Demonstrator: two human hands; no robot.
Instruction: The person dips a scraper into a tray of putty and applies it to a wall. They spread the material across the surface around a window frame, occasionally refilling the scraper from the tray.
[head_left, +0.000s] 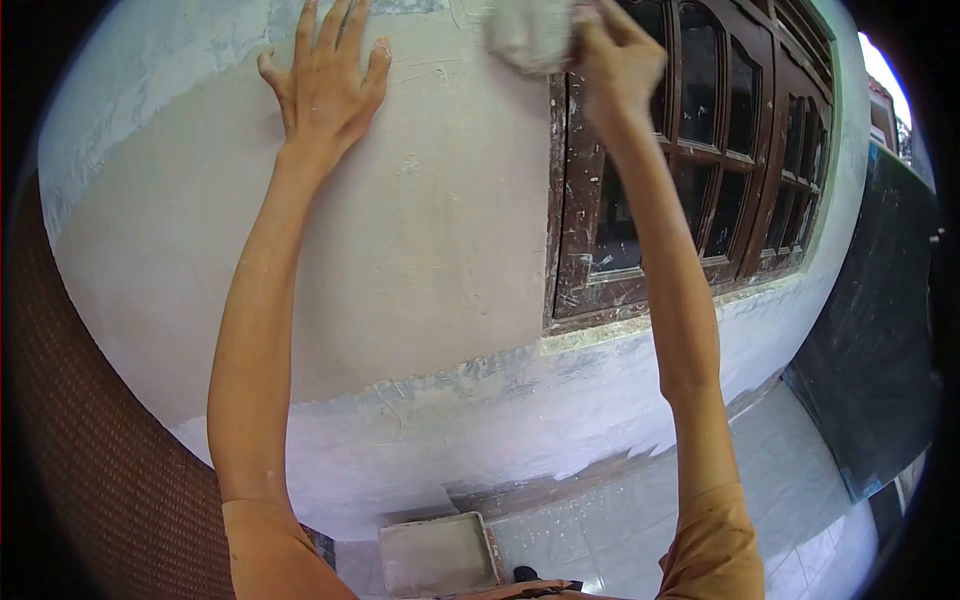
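Observation:
My left hand (328,95) lies against the wall (430,240) at the upper left, its fingers spread and nothing in them. Higher up and to the right, my right hand (622,65) is closed round a whitish, putty-smeared tool (530,35). Motion blur and the frame's top edge hide that tool's exact kind. It is at the wall surface just left of the window's upper part. Smooth beige-grey putty covers the middle of the wall, with rougher bluish-white patches along its borders.
To the right is a brown wooden window (700,150) with dark panes and white specks. A shallow tray (437,555) stands low on the tiled floor (590,530). A brown woven surface (100,440) runs along the left; a dark panel (870,320) leans at the far right.

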